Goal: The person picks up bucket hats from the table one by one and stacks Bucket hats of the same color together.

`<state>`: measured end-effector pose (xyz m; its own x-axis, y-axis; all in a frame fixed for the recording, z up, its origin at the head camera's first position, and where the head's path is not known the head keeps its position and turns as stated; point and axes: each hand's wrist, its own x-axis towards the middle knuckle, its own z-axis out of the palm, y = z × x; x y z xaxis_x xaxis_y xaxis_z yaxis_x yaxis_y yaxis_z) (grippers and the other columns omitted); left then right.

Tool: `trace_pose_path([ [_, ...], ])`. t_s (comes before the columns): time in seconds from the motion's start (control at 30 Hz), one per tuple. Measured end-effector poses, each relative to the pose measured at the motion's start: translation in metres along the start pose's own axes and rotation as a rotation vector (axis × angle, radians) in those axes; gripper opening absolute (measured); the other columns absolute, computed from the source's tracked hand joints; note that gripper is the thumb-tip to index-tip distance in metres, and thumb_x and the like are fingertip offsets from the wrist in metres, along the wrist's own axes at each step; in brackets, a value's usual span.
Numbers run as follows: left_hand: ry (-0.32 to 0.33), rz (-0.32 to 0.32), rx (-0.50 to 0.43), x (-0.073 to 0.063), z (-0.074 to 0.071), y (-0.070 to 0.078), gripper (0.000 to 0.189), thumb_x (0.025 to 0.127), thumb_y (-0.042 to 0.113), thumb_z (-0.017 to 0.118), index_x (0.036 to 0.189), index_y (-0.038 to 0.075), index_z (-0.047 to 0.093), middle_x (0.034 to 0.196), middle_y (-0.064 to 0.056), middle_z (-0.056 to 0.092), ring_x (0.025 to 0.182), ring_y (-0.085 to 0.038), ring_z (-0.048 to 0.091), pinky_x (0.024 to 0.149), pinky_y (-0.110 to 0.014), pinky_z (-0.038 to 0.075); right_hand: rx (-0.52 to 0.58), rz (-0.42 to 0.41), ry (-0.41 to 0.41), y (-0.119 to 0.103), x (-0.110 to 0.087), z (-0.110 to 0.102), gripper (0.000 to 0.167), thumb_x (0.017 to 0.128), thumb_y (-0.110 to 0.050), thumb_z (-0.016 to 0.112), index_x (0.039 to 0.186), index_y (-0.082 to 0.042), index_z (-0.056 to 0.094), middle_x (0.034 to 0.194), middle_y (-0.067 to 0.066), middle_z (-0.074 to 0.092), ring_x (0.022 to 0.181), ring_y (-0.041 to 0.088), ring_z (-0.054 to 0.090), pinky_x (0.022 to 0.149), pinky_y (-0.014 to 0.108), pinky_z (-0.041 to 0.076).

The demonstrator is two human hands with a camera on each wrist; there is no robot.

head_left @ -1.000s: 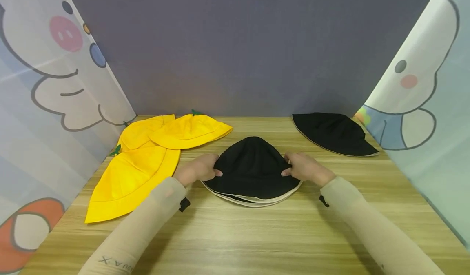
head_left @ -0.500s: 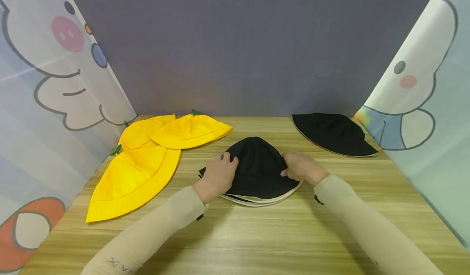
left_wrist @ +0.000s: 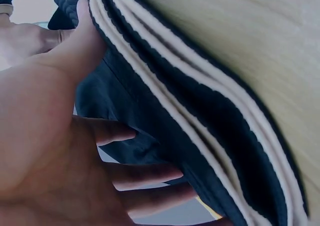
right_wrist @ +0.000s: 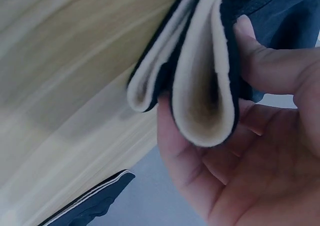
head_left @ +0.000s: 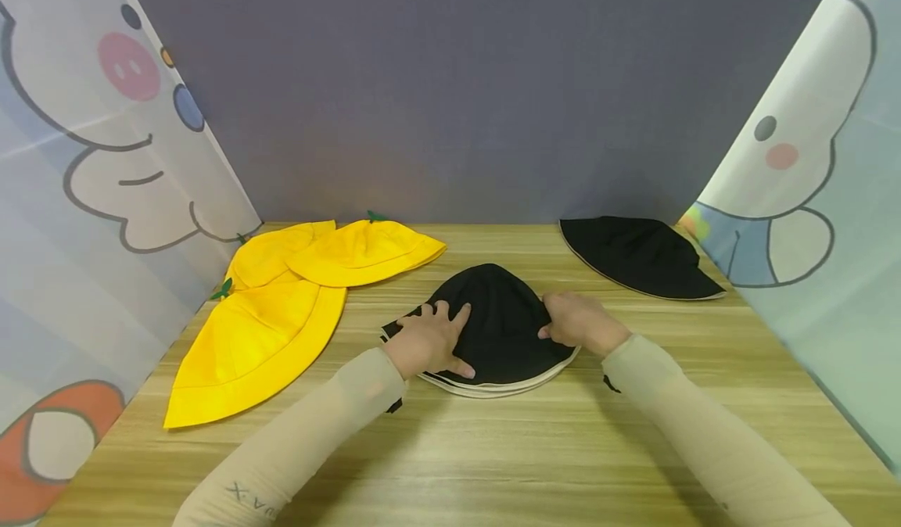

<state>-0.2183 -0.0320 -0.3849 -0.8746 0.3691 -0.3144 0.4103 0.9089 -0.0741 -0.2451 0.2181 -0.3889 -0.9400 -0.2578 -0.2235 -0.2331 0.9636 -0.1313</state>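
Note:
A black bucket hat (head_left: 501, 316) with a cream brim edge lies folded flat in the middle of the table, on top of another folded black hat (right_wrist: 146, 93). With fingers spread, my left hand (head_left: 428, 342) rests on the top hat's left side; the left wrist view shows the layered brim edges (left_wrist: 190, 85) beside the palm. At the other end, my right hand (head_left: 583, 322) pinches the top hat's corner. In the right wrist view its thumb lies on the upper face and a finger reaches between the two folded hats.
Several yellow hats (head_left: 246, 347) with green leaf tips overlap on the left. Another folded black hat (head_left: 637, 257) lies at the back right. A grey panel (head_left: 479, 97) closes off the back of the wooden table (head_left: 535, 457), and printed cartoon panels flank both sides.
My left hand has let go of the hat's left corner, moved right onto its face and spread its fingers. The right hand keeps its grip, and the brim layers lie closer together.

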Motion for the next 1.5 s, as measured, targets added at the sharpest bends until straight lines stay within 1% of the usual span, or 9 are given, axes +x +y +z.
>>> trace_pose_path([
  [0.17, -0.003, -0.023, 0.005, 0.002, 0.000, 0.003, 0.114, 0.078, 0.072, 0.071, 0.165, 0.024, 0.016, 0.157, -0.019, 0.033, 0.140, -0.044, 0.038, 0.098, -0.070, 0.043, 0.099, -0.022, 0.002, 0.010, 0.002, -0.001, 0.032, 0.090, -0.030, 0.080, 0.102, -0.004, 0.065, 0.092, 0.005, 0.065, 0.081, 0.024, 0.060, 0.071, 0.043, 0.050],
  [0.27, -0.010, -0.028, 0.017, 0.004, 0.001, 0.003, 0.114, 0.078, 0.073, 0.071, 0.165, 0.025, 0.015, 0.156, -0.019, 0.033, 0.139, -0.043, 0.039, 0.098, -0.069, 0.043, 0.203, -0.035, -0.008, 0.019, 0.004, 0.001, 0.034, 0.089, -0.030, 0.080, 0.103, -0.003, 0.064, 0.092, 0.005, 0.063, 0.080, 0.023, 0.056, 0.072, 0.039, 0.048],
  [0.4, -0.017, -0.031, 0.028, 0.005, 0.001, 0.004, 0.114, 0.078, 0.073, 0.070, 0.165, 0.025, 0.015, 0.156, -0.019, 0.034, 0.139, -0.043, 0.039, 0.098, -0.069, 0.044, 0.260, -0.052, -0.025, 0.027, 0.005, 0.002, 0.037, 0.089, -0.030, 0.081, 0.104, 0.000, 0.064, 0.096, 0.008, 0.064, 0.084, 0.024, 0.056, 0.076, 0.039, 0.049],
  [0.53, -0.027, -0.043, 0.034, 0.005, 0.001, 0.005, 0.114, 0.077, 0.074, 0.070, 0.165, 0.026, 0.014, 0.155, -0.018, 0.034, 0.140, -0.042, 0.038, 0.099, -0.070, 0.043, 0.253, -0.061, -0.034, 0.029, 0.004, 0.000, 0.038, 0.089, -0.032, 0.080, 0.106, -0.001, 0.065, 0.097, 0.007, 0.064, 0.083, 0.023, 0.056, 0.076, 0.039, 0.049],
  [0.77, -0.042, -0.051, 0.033, 0.006, 0.002, 0.007, 0.114, 0.077, 0.074, 0.070, 0.165, 0.026, 0.016, 0.157, -0.017, 0.033, 0.141, -0.042, 0.036, 0.100, -0.069, 0.042, 0.289, -0.082, -0.031, 0.037, 0.002, -0.007, 0.024, 0.097, -0.029, 0.070, 0.098, -0.005, 0.066, 0.079, 0.003, 0.057, 0.068, 0.019, 0.050, 0.062, 0.033, 0.043],
  [0.87, -0.051, -0.054, 0.031, 0.007, 0.001, 0.008, 0.114, 0.077, 0.073, 0.070, 0.165, 0.026, 0.015, 0.158, -0.017, 0.032, 0.142, -0.042, 0.036, 0.100, -0.069, 0.042, 0.279, -0.091, 0.007, 0.043, 0.001, -0.012, 0.023, 0.099, -0.027, 0.068, 0.096, -0.004, 0.066, 0.080, 0.003, 0.059, 0.068, 0.019, 0.051, 0.062, 0.033, 0.043],
  [1.03, -0.057, -0.070, 0.022, 0.008, -0.001, 0.008, 0.114, 0.077, 0.072, 0.071, 0.165, 0.026, 0.016, 0.159, -0.016, 0.030, 0.143, -0.041, 0.034, 0.101, -0.069, 0.041, 0.194, -0.059, 0.099, 0.053, 0.001, -0.023, 0.024, 0.098, -0.028, 0.068, 0.098, -0.005, 0.069, 0.080, 0.004, 0.063, 0.067, 0.020, 0.054, 0.059, 0.035, 0.044],
  [1.17, -0.068, -0.077, 0.018, 0.009, -0.001, 0.009, 0.114, 0.077, 0.072, 0.071, 0.165, 0.026, 0.015, 0.160, -0.016, 0.028, 0.145, -0.041, 0.032, 0.102, -0.069, 0.040, 0.182, -0.002, 0.111, 0.061, 0.001, -0.030, 0.025, 0.100, -0.029, 0.065, 0.103, -0.005, 0.068, 0.081, 0.005, 0.062, 0.066, 0.021, 0.054, 0.058, 0.036, 0.044],
  [1.5, -0.080, -0.088, 0.023, 0.008, -0.002, 0.010, 0.113, 0.078, 0.071, 0.071, 0.165, 0.027, 0.015, 0.160, -0.016, 0.028, 0.145, -0.040, 0.031, 0.103, -0.068, 0.040, 0.143, 0.083, 0.187, 0.090, 0.003, -0.044, 0.033, 0.102, -0.027, 0.060, 0.114, 0.003, 0.062, 0.107, 0.022, 0.065, 0.083, 0.035, 0.063, 0.071, 0.054, 0.051],
])
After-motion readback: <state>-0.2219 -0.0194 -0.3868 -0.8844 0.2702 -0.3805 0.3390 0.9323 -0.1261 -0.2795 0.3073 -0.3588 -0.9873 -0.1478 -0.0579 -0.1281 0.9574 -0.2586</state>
